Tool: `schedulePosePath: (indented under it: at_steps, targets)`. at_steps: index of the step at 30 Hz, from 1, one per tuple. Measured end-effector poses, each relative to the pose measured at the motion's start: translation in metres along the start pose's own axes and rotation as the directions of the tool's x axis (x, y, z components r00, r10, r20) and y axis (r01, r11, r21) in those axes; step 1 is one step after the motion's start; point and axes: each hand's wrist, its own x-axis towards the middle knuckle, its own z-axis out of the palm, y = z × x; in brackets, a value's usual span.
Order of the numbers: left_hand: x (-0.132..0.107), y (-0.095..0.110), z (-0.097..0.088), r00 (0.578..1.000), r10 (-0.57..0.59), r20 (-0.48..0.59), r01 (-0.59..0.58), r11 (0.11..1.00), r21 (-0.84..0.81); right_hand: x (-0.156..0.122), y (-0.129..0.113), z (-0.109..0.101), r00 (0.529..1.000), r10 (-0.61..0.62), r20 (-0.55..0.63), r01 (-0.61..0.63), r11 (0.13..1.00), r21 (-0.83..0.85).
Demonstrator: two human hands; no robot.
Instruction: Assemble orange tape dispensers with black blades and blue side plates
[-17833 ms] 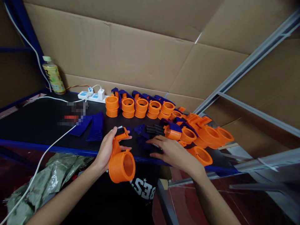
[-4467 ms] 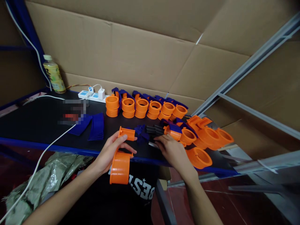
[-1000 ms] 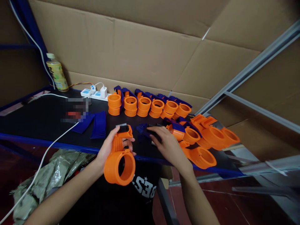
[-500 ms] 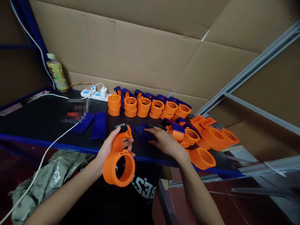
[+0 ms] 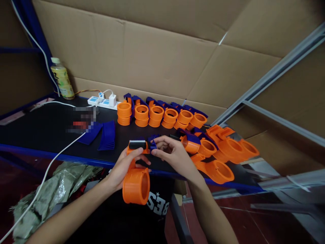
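My left hand (image 5: 124,166) is wrapped round the neck of an orange tape dispenser (image 5: 135,186), its ring hanging low over the table's front edge. At its upper end show a black roller (image 5: 137,145) and a toothed strip. Between the thumb and fingers of my right hand (image 5: 171,152) is a small blue plastic part (image 5: 153,145), close beside the roller end. Whether the part touches the dispenser I cannot tell. To the right of my right hand, an orange dispenser body (image 5: 218,171) lies near the table edge.
Tape dispensers (image 5: 156,112) with blue parts stand in a row at the back, and more orange bodies (image 5: 232,145) lie at the right. Flat blue pieces (image 5: 107,135), a white power strip (image 5: 101,102), a cable and a bottle (image 5: 62,79) are on the left. Cardboard (image 5: 152,51) walls the back.
My left hand has turned the tape dispenser so its roller and toothed strip face up. My right hand has lifted a small blue part off the table and brought it to the dispenser.
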Motion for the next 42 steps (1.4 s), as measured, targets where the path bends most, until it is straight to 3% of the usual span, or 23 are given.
schedulePosePath:
  at_steps: [7, 11, 17, 21, 30, 36, 39, 42]
  targets:
    - [0.000, -0.003, -0.001, 0.998, 0.047, -0.037, -0.042, 0.992, 0.121, 0.004, 0.003, 0.004, 0.994, 0.106, 0.037, -0.107, 0.993, 0.045]
    - [0.002, 0.000, -0.002, 0.999, 0.009, -0.042, -0.005, 0.994, 0.105, 0.004, 0.003, 0.005, 0.993, 0.110, 0.039, -0.112, 0.992, 0.065]
    - [0.000, 0.005, 0.000, 0.997, -0.032, -0.064, 0.041, 0.990, 0.134, -0.002, 0.002, 0.006, 0.999, -0.026, 0.025, 0.030, 0.987, -0.160]
    - [-0.001, 0.004, 0.000, 0.999, -0.005, -0.036, 0.011, 0.986, 0.166, -0.006, 0.000, 0.007, 0.992, -0.127, 0.002, 0.122, 0.946, -0.299]
    - [0.000, 0.000, -0.005, 0.999, 0.046, 0.011, -0.047, 0.959, 0.280, -0.018, -0.006, 0.010, 0.975, -0.220, 0.035, 0.215, 0.883, -0.418]
    - [-0.002, -0.001, -0.008, 0.981, 0.159, 0.109, -0.191, 0.879, 0.436, -0.025, -0.017, 0.004, 0.964, -0.240, 0.112, 0.261, 0.784, -0.563]
    - [-0.005, 0.005, -0.009, 0.977, 0.136, 0.164, -0.193, 0.895, 0.403, -0.025, -0.020, 0.001, 0.963, -0.227, 0.143, 0.268, 0.799, -0.538]
    - [-0.008, 0.016, -0.011, 0.958, 0.029, 0.284, -0.108, 0.958, 0.267, -0.024, -0.019, -0.003, 0.957, -0.263, 0.123, 0.289, 0.811, -0.509]
